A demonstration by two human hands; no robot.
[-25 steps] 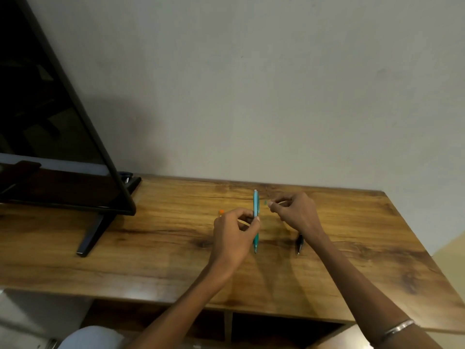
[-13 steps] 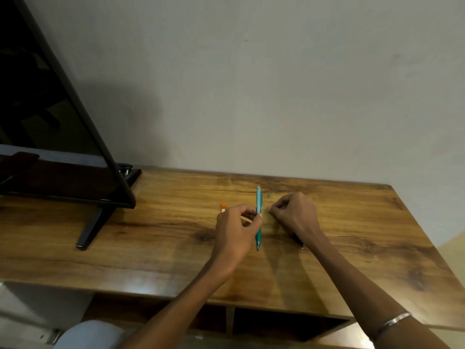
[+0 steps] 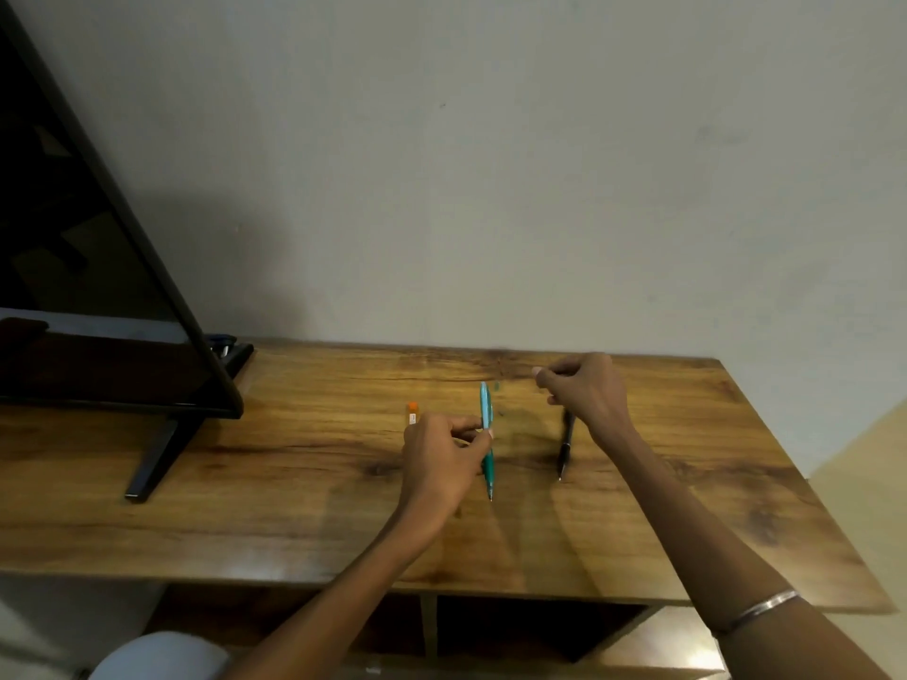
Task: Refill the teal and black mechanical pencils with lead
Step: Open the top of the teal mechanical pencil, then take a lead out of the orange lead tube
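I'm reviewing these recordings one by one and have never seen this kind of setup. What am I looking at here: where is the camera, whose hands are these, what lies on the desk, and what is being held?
There is no machine here: a person works with bare hands, and the single camera sits on their head, looking forward and down. The left hand holds the slim teal mechanical pencil upright in a pinching grip, tip pointing down toward the brown wooden desk. The right hand is raised with curled fingers pinched together; whether it holds anything is too small to tell. Below it the thin black mechanical pencil lies on the desk. A small orange-capped tube lies beside the left hand. A black flat screen on a stand is at the far left.
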